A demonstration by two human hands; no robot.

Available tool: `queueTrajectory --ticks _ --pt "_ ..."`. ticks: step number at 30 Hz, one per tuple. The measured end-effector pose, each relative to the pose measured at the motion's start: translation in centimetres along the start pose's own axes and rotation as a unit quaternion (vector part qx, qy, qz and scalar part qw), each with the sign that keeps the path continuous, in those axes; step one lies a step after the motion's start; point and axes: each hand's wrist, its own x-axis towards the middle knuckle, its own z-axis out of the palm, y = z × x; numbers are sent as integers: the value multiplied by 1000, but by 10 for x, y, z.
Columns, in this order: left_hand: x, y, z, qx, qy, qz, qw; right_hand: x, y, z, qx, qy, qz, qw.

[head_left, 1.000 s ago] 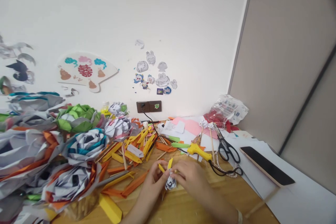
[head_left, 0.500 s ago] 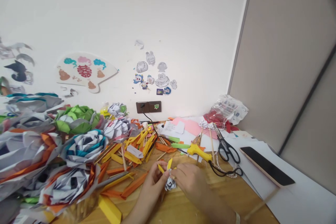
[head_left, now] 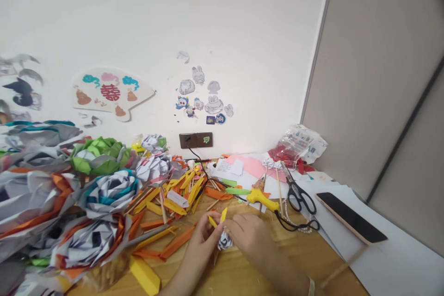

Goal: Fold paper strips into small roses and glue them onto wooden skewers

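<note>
My left hand (head_left: 206, 235) pinches some yellow paper (head_left: 224, 215). My right hand (head_left: 248, 234) is close by, but I can't tell what it grips (its fingertips are hidden). The little white paper flower (head_left: 225, 241) is between my hands, over the wooden table (head_left: 239, 274).

My wooden worktop (head_left: 237, 278) carries big folded-paper flowers (head_left: 88, 246) heaped along its left edge. Beside them I have yellow and orange paper strips (head_left: 175, 207) strewn toward the far edge; white sheets (head_left: 409, 261) cover my right edge and far right corner.
</note>
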Motion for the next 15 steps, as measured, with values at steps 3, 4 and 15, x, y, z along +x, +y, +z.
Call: queueTrajectory --ticks 3,4,15 --pt "0 2 2 -6 4 1 1000 -2 1 2 16 -2 29 999" --pt "0 3 2 -5 7 1 1000 -3 2 4 20 -6 32 999" --pt "-3 3 3 27 19 21 999 -3 -1 0 -15 -30 -21 999"
